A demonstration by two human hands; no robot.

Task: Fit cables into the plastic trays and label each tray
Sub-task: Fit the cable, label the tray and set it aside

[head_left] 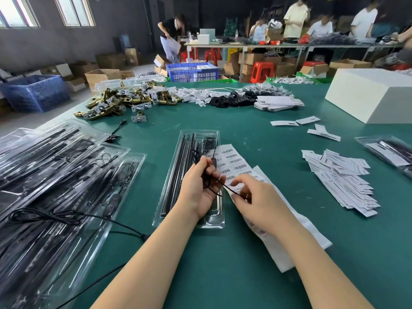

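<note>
Head view – worktop (pixel 223 275): green, cluttered.
Tray (pixel 176 186): clear plastic, centre, long black strips lay in its left channels.
Cable (pixel 213 188): thin black, stretched between both hands above the tray's right side.
Left hand (pixel 198 188): grip curled around the cable bundle, thumb pressed on it.
Right hand (pixel 256 197): fingertips pinched the cable's end.
Label sheet (pixel 236 166): barcode stickers, just right of tray – partly under the right hand.
Filled trays (pixel 55 175): stacked far left.
Paper cards (pixel 343 181): heaped at right.

tray (pixel 178 175) centre | label sheet (pixel 236 162) right, touching | stacked trays (pixel 55 175) left
</note>
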